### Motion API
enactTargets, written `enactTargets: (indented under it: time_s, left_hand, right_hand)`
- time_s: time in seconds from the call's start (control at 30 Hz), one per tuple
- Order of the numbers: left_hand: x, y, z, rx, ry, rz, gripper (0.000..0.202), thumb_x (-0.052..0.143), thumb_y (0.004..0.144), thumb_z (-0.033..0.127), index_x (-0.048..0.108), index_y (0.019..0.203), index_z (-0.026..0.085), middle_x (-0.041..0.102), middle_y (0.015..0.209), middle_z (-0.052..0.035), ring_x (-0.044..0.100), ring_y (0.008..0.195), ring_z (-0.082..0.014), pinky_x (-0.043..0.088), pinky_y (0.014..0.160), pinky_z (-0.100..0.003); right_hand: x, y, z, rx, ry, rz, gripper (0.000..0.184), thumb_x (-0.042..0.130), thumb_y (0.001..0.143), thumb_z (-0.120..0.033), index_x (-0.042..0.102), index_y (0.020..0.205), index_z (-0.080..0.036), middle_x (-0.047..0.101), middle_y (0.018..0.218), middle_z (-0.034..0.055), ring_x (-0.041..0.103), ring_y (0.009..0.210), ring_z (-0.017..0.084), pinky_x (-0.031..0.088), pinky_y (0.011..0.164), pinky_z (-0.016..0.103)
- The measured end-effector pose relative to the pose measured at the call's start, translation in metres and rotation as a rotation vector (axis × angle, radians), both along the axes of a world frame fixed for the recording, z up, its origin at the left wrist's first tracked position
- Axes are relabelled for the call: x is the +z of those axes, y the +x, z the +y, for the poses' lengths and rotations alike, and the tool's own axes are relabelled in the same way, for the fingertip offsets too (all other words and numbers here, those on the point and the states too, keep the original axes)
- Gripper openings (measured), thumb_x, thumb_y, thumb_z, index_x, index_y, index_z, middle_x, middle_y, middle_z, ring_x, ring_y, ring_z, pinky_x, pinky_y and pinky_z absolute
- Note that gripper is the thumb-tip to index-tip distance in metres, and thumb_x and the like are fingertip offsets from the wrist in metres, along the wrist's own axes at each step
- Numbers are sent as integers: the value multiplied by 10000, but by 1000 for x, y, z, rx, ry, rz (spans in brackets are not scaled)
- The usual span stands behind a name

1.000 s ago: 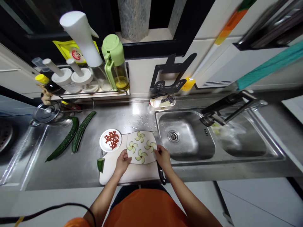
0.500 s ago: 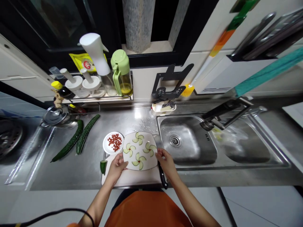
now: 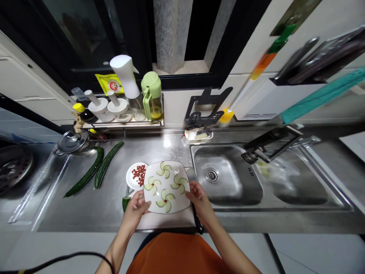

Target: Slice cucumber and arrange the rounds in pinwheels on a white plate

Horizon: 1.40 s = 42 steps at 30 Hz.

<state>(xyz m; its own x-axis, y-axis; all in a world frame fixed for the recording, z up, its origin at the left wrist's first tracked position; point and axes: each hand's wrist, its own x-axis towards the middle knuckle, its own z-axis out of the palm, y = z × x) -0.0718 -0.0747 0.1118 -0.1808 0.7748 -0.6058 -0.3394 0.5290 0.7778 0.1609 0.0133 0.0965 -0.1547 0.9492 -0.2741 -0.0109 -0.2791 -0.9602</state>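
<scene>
A white squarish plate (image 3: 166, 185) is held up over the cutting board (image 3: 173, 221), gripped by both hands at its opposite sides. On it lie several pinwheels of thin cucumber slices (image 3: 165, 205) with small red bits at their centres. My left hand (image 3: 135, 210) pinches the plate's lower left edge, thumb on top. My right hand (image 3: 202, 202) grips the right edge the same way. Behind the plate's left side, a small white dish (image 3: 129, 179) of chopped red pieces (image 3: 139, 173) is partly covered. A cut cucumber end (image 3: 125, 203) sits beside my left hand.
A knife's black handle (image 3: 197, 221) lies by my right forearm, its blade mostly hidden. Two whole cucumbers (image 3: 107, 165) rest on the steel counter at left. The double sink (image 3: 228, 175) with its faucet (image 3: 265, 146) is at right. A shelf holds an oil jug (image 3: 152, 97) and jars.
Both hands have lifted the plate a little closer to me, and it now covers more of the small dish. The view has tilted slightly upward.
</scene>
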Motion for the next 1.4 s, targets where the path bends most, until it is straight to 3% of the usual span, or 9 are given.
enactTargets:
  time_s: [0.13,0.3,0.5,0.8,0.93,1.1,1.27,1.4]
  left_hand:
    - [2,-1,0,11,13,-18,570,780,613,417,546,1089,208,709,932,-63,661,737,-167,489,609,-223]
    - [4,0,1,17,24,-15,552,766,640,378,537,1109,198,707,927,-65,659,724,-158,488,596,-216]
    - [4,1,1,28,18,-25,561,771,633,383,533,1107,198,707,936,-69,664,735,-164,494,600,-220]
    - [5,6,1,11,50,-42,573,762,666,393,509,1144,202,702,974,-73,666,772,-173,503,630,-229]
    - [5,11,3,-40,65,-73,547,761,675,385,539,1136,193,696,965,-76,660,794,-174,509,693,-260]
    - [1,8,2,-54,58,-75,528,784,646,386,567,1078,175,683,953,-85,669,831,-199,500,768,-301]
    - [-6,2,0,-62,19,11,508,767,649,438,583,1034,162,681,944,-87,662,841,-190,485,757,-281]
    - [-10,2,1,-106,17,49,506,764,639,458,601,1014,159,681,932,-85,649,833,-176,474,729,-259]
  right_hand:
    - [8,-5,-4,22,-191,273,426,688,684,-334,427,1016,-281,632,962,16,606,849,196,471,695,302]
    - [15,-10,-10,32,-337,331,570,681,671,-306,343,1129,-321,633,980,13,615,713,182,465,568,279]
    - [12,-14,-16,23,-355,312,677,646,648,-258,296,1220,-349,539,1223,54,617,913,236,521,610,341]
    - [-1,-9,-18,43,-348,292,718,619,697,-284,293,1331,-368,529,1294,62,631,925,247,534,591,333]
    - [-3,4,-9,39,-417,429,740,685,681,-255,362,1332,-391,584,1248,33,648,895,227,540,626,327]
    - [-14,56,16,56,-484,468,733,751,640,-225,470,1308,-336,696,1051,19,674,811,201,542,680,320]
    - [-27,153,44,125,-541,317,607,773,569,-236,627,1157,-264,702,1060,87,674,895,274,518,808,425]
    - [-17,232,52,194,-613,170,429,743,558,-243,725,986,-225,689,1054,182,673,906,308,467,827,426]
